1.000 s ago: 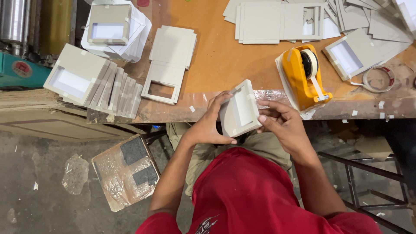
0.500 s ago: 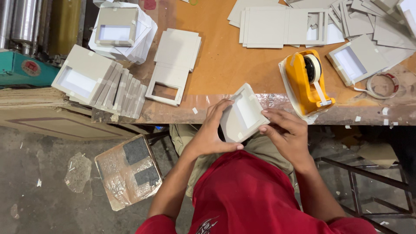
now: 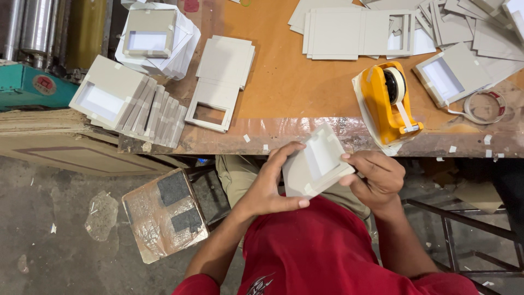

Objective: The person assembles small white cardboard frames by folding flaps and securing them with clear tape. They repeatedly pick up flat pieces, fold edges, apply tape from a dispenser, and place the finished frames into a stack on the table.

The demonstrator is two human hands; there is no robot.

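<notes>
Below the orange worktable (image 3: pixel 295 87), both hands, left (image 3: pixel 270 188) and right (image 3: pixel 376 177), grip a grey cardboard tray (image 3: pixel 314 164) between them.

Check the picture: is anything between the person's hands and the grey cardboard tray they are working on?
Nothing visible. The left hand and the right hand both grip the grey cardboard tray directly, just below the table edge. The yellow tape dispenser stands on the table beside it, apart from both hands.

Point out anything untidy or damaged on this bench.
Small tape scraps litter the worn front edge of the table. A loose tape ring lies right of the yellow tape dispenser. Grey card pieces are heaped askew.
</notes>
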